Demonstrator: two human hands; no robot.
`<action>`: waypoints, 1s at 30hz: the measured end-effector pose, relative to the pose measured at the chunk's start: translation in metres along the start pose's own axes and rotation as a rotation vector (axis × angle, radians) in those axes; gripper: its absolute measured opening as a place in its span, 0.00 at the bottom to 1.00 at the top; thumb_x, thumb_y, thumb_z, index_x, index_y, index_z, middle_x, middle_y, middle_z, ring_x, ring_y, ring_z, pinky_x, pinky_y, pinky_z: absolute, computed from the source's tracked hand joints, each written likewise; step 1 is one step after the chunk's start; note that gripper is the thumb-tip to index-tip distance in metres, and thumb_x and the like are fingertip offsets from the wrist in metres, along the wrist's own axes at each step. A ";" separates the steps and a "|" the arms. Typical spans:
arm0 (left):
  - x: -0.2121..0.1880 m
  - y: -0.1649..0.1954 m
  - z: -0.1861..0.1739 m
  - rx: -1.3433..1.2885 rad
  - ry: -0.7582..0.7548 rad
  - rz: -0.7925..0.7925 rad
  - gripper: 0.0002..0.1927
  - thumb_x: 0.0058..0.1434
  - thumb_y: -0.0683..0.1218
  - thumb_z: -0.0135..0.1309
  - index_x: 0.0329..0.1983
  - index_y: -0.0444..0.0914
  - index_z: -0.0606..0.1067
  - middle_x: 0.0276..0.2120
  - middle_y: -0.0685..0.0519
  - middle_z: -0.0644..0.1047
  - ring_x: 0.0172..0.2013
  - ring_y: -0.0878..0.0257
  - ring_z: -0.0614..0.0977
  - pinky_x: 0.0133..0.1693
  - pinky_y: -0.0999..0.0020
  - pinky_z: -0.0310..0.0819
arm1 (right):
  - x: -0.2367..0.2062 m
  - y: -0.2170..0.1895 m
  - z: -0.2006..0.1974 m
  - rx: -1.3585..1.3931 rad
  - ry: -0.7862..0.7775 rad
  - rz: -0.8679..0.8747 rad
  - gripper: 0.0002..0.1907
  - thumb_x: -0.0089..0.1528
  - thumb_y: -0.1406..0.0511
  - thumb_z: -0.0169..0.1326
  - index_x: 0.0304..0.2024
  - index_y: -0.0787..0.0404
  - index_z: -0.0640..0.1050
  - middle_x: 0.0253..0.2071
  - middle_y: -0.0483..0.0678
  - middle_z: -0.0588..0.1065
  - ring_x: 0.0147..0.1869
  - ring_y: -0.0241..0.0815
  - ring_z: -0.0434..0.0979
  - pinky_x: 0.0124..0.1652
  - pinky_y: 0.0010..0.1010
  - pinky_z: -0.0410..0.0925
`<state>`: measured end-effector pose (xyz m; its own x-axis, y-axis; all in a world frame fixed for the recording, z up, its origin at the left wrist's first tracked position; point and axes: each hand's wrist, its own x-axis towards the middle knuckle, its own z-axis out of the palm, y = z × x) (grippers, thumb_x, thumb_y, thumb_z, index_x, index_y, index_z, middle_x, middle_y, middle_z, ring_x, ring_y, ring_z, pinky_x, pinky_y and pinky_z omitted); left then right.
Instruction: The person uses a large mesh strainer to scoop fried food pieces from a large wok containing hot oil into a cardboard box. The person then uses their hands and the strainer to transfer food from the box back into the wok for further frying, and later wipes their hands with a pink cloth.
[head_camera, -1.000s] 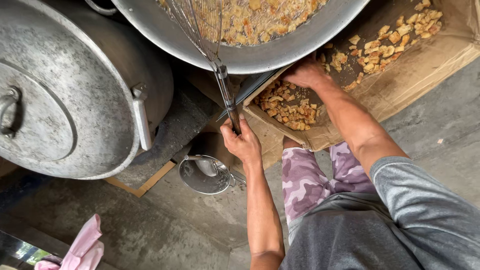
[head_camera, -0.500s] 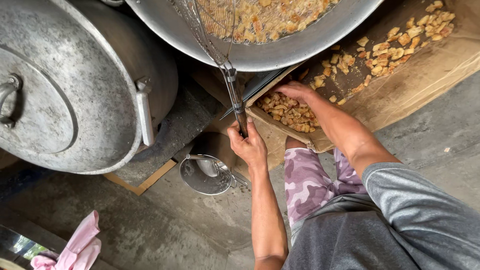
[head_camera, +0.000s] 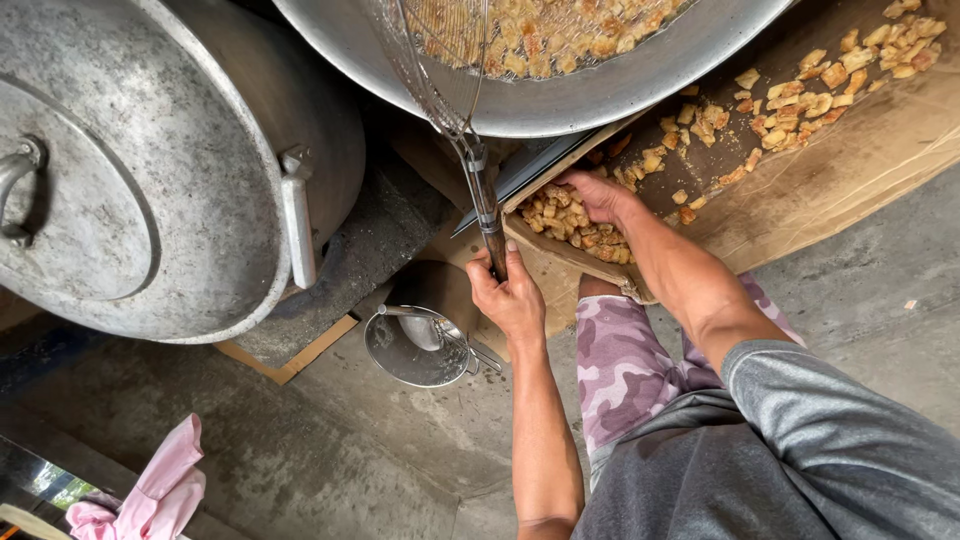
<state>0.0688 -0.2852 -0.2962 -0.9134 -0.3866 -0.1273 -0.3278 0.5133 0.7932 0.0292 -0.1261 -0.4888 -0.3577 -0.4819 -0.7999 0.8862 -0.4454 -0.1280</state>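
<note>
Below the rim of the big metal basin, I see my left hand with its fingers wrapped tight around the dark handle of a wire skimmer — the mesh bowl of the skimmer lies inside the basin, over a heap of golden fried pieces. My right hand reaches into the near corner of a cardboard box; its fingers are curled down onto a small pile of the same fried chunks, though I cannot tell whether they actually pinch any. More chunks are scattered along the far side of the box, toward the upper right.

At the left stands a large lidded aluminium pot, resting on a grey block. On the concrete floor, just beside my left wrist, sits a small metal cup — near it, not touching the hand. A pink cloth lies at the lower left corner of the floor.
</note>
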 end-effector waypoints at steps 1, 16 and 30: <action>-0.002 -0.001 -0.001 -0.005 -0.002 0.006 0.13 0.66 0.44 0.62 0.35 0.34 0.69 0.25 0.56 0.70 0.24 0.69 0.66 0.26 0.71 0.63 | 0.001 0.004 0.001 0.052 -0.010 -0.006 0.27 0.57 0.52 0.61 0.53 0.62 0.78 0.51 0.55 0.80 0.53 0.48 0.82 0.54 0.40 0.74; -0.013 0.006 -0.022 0.001 -0.015 -0.062 0.15 0.65 0.45 0.62 0.34 0.34 0.68 0.24 0.56 0.70 0.23 0.69 0.65 0.25 0.69 0.63 | -0.043 0.036 -0.009 0.451 -0.024 -0.028 0.33 0.51 0.47 0.52 0.54 0.56 0.78 0.50 0.56 0.81 0.51 0.58 0.82 0.47 0.62 0.72; -0.012 0.082 -0.055 0.216 -0.173 -0.188 0.16 0.63 0.52 0.61 0.33 0.37 0.69 0.25 0.50 0.74 0.23 0.56 0.74 0.29 0.58 0.70 | -0.156 -0.017 0.040 0.586 -0.045 -0.237 0.31 0.57 0.40 0.46 0.52 0.48 0.81 0.46 0.53 0.79 0.45 0.54 0.80 0.30 0.51 0.69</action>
<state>0.0665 -0.2809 -0.1970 -0.8534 -0.3639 -0.3733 -0.5213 0.6032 0.6036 0.0577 -0.0739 -0.3384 -0.5477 -0.3450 -0.7622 0.4772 -0.8771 0.0541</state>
